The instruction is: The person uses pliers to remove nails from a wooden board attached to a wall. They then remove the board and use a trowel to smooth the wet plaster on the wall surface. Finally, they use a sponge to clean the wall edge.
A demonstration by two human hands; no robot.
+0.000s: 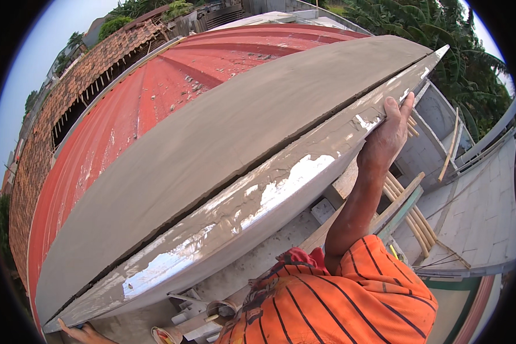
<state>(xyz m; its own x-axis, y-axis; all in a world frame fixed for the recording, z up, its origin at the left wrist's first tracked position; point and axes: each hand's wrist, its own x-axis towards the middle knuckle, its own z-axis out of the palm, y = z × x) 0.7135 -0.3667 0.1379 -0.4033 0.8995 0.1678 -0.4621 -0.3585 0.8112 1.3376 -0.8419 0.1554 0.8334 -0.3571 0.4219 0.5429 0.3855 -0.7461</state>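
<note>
While a mortar-smeared board (258, 195) stretches between the hands (384, 135) (85, 333), grey mortar (241, 120) alongside

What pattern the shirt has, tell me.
The shirt is orange with dark stripes; the head view shows it best.

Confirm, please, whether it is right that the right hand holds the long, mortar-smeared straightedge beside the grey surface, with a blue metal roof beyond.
Not quite: the metal roof is red, not blue, as the head view shows. The right hand does hold the straightedge beside the grey surface.
</note>
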